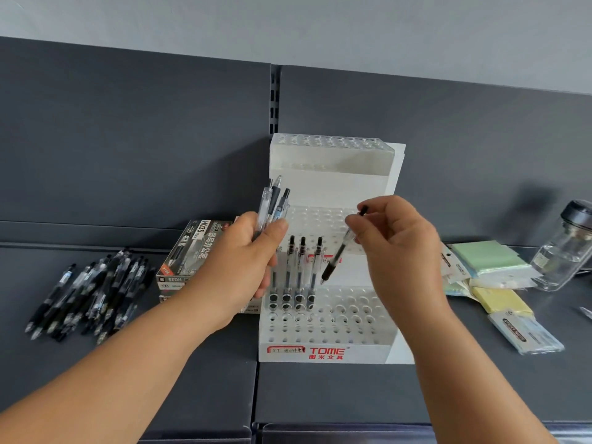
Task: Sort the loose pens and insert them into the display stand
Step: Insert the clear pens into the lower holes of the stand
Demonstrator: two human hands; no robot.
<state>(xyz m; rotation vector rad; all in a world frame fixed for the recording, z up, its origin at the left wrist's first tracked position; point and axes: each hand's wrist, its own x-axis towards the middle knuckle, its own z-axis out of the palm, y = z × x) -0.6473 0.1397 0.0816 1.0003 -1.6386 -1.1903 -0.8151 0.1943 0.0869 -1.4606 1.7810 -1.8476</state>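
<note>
Right now my right hand [397, 238] pinches a single pen [341, 251] near its upper end between thumb and fingertips [354, 230], the clicker end up by my knuckles and the tip pointing down and to the left. That long axis is tilted, not upright, and the tip hangs just above the lowest tier of the display stand [323, 350], a little to the right of the four pens [299, 270] already standing in its back row. The next free hole in that row looks to lie just below and slightly left of the tip, so I judge the pen must be swung closer to vertical before it goes down, or it may catch on the hole's edge or knock its neighbour. My right hand is plainly the nearer one for this. My left hand [246, 261] is closed around a small bundle of pens [272, 203], their tops fanning up above my fist, held just left of the stand. Further out on the left, a loose pile of pens [93, 293] lies on the dark shelf [198, 379], well apart from the stand, with stacked pen boxes [189, 251] between pile and stand. On the right sit sticky-note pads [490, 261] and a clear jar [563, 248].
</note>
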